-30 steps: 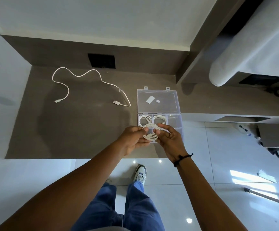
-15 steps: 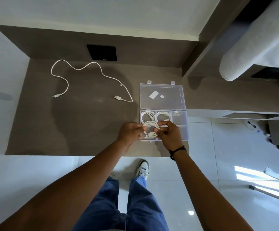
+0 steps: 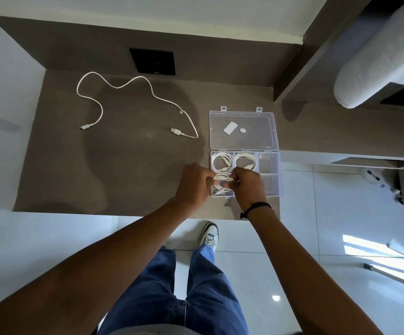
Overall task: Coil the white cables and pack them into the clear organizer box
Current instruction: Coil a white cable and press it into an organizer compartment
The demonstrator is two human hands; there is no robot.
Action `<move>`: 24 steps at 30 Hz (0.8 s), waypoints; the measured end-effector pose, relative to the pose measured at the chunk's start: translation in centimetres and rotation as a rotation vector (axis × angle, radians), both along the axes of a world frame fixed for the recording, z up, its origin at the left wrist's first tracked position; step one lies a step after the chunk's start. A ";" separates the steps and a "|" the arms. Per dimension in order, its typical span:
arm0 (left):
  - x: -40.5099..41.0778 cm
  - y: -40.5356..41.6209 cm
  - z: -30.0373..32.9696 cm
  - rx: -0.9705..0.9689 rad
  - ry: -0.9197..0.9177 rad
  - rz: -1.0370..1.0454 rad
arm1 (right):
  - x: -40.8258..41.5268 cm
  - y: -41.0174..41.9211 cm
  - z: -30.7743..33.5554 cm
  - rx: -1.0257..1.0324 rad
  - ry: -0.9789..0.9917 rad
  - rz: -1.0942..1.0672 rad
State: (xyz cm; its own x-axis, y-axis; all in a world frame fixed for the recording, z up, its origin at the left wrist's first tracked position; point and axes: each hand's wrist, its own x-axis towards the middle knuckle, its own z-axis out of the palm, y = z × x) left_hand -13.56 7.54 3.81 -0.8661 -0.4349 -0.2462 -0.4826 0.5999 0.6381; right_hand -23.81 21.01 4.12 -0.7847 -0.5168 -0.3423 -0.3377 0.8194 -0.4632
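Observation:
The clear organizer box lies open on the brown table, its lid flat behind it. Two coiled white cables fill the back left and back middle compartments. Over the front left compartment, my left hand and my right hand together pinch a third coiled white cable, squeezed narrow between them. A loose uncoiled white cable sprawls across the table's left part.
A black square panel sits on the table's back wall. The table's front edge is close below my hands, with white floor tiles, my jeans and a shoe beneath. A white padded roll hangs at upper right.
Both hands carried the coiled cable forward and down from above the box's front edge into the front left compartment, pressing the coil narrower.

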 end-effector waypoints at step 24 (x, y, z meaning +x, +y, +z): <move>-0.3 1.0 -1.0 -0.094 -0.003 0.020 | 0.6 1.3 -0.1 -0.043 0.135 0.129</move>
State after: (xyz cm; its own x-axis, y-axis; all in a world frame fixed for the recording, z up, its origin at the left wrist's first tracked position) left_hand -13.87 8.58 2.82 -0.8564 -0.4734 -0.2059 -0.4968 0.6473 0.5781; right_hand -23.24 22.30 4.00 -0.7485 -0.6276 -0.2144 -0.4995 0.7462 -0.4401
